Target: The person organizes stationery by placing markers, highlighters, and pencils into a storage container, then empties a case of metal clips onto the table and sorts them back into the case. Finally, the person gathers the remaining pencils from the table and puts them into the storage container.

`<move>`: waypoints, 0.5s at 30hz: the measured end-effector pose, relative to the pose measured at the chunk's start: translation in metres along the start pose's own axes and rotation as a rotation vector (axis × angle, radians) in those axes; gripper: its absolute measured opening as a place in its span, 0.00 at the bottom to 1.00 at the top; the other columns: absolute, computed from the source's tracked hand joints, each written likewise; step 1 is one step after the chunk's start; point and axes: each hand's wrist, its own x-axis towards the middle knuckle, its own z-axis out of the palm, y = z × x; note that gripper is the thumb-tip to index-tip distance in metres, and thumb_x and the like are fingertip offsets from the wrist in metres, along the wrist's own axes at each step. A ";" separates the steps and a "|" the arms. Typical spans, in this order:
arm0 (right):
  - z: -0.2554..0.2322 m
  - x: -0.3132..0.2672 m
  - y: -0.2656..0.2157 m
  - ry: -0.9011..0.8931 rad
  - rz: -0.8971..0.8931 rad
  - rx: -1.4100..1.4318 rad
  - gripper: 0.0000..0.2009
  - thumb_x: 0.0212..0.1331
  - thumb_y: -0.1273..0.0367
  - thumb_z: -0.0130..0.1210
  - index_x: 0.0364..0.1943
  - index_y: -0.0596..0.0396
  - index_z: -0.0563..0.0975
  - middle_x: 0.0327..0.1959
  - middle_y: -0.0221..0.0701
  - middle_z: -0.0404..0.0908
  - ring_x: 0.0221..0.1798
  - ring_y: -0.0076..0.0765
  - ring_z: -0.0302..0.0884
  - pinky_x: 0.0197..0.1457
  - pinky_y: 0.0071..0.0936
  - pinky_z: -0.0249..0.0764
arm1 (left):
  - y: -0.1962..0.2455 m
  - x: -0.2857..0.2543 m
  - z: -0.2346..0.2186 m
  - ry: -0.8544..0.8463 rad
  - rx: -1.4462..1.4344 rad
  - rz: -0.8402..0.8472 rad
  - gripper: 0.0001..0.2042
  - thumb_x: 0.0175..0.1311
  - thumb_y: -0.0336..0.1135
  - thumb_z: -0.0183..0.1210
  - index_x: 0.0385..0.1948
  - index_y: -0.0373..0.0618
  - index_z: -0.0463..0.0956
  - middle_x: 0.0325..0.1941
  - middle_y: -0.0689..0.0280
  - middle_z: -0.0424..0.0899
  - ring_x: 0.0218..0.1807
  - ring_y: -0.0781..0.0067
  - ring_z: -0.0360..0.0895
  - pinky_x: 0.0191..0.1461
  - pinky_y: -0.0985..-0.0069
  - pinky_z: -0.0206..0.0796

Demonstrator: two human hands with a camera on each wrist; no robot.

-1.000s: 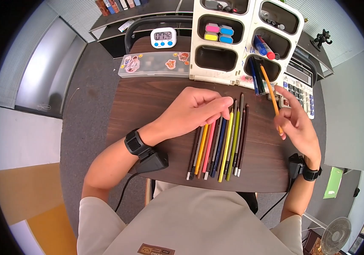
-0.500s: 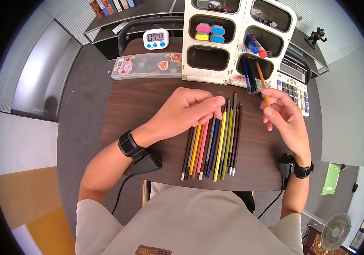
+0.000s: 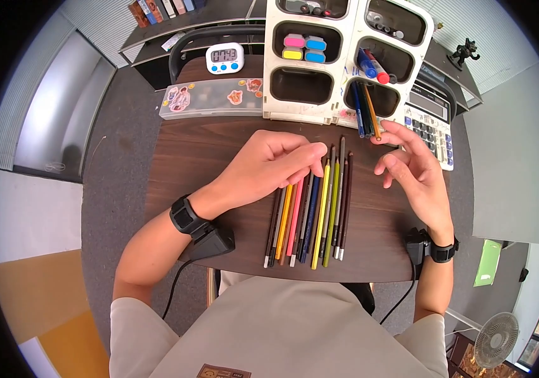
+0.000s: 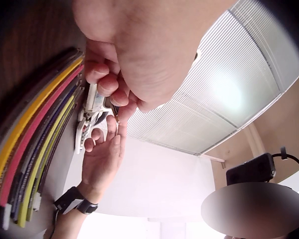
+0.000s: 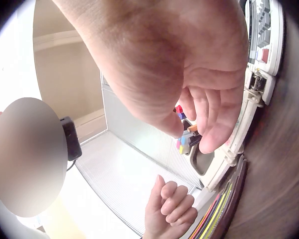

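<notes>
Head: right grip (image 3: 415, 175) spread, orange pencil (image 3: 373, 116) in the slot (image 3: 388, 101) just beyond it; left grip (image 3: 274, 162) curled over the pencils (image 3: 311, 214), holding nothing visible. Left wrist: pencils beside left grip. Right wrist: contact unclear; better draw back straight

Your head view looks down at the desk (image 3: 383, 246); your wrist views, up close, face inward, sharing the pencils (image 4: 22, 144).

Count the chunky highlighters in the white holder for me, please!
4, together in one left-hand compartment of the white holder: pink upper left, blue upper right, yellow lower left, another blue lower right. Others may hide behind.
</notes>
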 end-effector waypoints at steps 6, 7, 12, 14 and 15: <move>-0.008 -0.004 -0.004 -0.018 0.124 -0.117 0.16 0.75 0.74 0.60 0.64 0.55 0.78 0.48 0.27 0.84 0.40 0.19 0.79 0.40 0.18 0.75 | -0.003 0.001 -0.001 -0.012 0.007 0.022 0.21 0.85 0.41 0.53 0.32 0.36 0.85 0.18 0.75 0.71 0.22 0.88 0.61 0.28 0.82 0.54; -0.007 -0.004 -0.005 -0.053 0.171 -0.190 0.14 0.74 0.73 0.61 0.60 0.54 0.81 0.43 0.24 0.85 0.38 0.18 0.78 0.39 0.18 0.74 | -0.002 0.001 -0.001 -0.009 0.008 0.021 0.21 0.85 0.41 0.53 0.32 0.36 0.85 0.18 0.75 0.71 0.22 0.88 0.61 0.28 0.82 0.54; 0.003 -0.004 -0.010 -0.398 0.100 -0.469 0.11 0.68 0.71 0.66 0.52 0.52 0.85 0.33 0.31 0.86 0.33 0.27 0.81 0.37 0.27 0.75 | -0.002 0.001 0.000 -0.005 -0.008 0.007 0.20 0.85 0.41 0.53 0.32 0.36 0.85 0.18 0.75 0.70 0.22 0.88 0.61 0.27 0.83 0.53; 0.006 -0.004 -0.010 -0.458 0.094 -0.496 0.11 0.67 0.70 0.67 0.51 0.53 0.85 0.33 0.34 0.86 0.34 0.32 0.82 0.38 0.29 0.76 | -0.001 0.002 0.000 -0.004 0.001 0.010 0.20 0.85 0.40 0.53 0.32 0.36 0.85 0.18 0.75 0.70 0.22 0.88 0.61 0.27 0.83 0.53; 0.007 -0.005 -0.009 -0.448 0.047 -0.501 0.11 0.66 0.71 0.67 0.50 0.53 0.85 0.33 0.35 0.86 0.34 0.35 0.82 0.38 0.32 0.76 | -0.002 0.002 0.000 -0.003 0.010 0.015 0.20 0.85 0.40 0.53 0.32 0.36 0.85 0.18 0.75 0.70 0.22 0.88 0.61 0.27 0.83 0.53</move>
